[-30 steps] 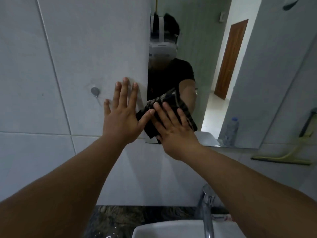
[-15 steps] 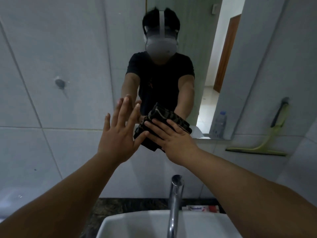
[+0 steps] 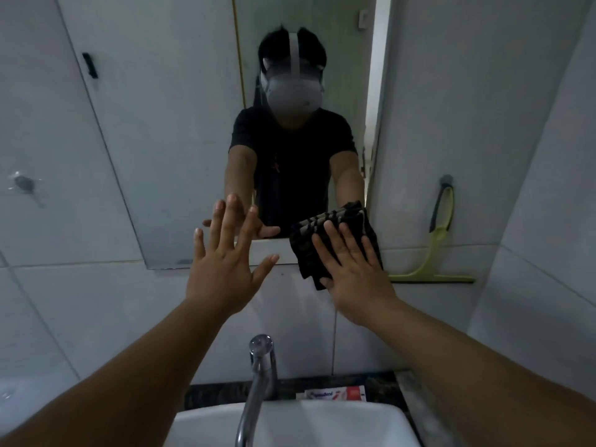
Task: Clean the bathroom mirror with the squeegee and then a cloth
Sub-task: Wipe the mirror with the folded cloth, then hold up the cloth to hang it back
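The mirror hangs on the tiled wall above the sink and reflects a person in a black shirt. My right hand lies flat on a dark checked cloth, pressing it against the mirror's lower right corner and the tile below. My left hand is spread open, palm flat against the mirror's bottom edge, holding nothing. The yellow-green squeegee hangs from a wall hook to the right of the mirror, untouched.
A chrome tap rises over the white sink below my arms. A toothpaste box lies on the dark counter behind the sink. A small hook sticks out of the left wall tile.
My right hand has slid the cloth rightwards along the mirror's bottom edge, from the left corner to the right corner. My left hand followed to the right, still flat on the surface.
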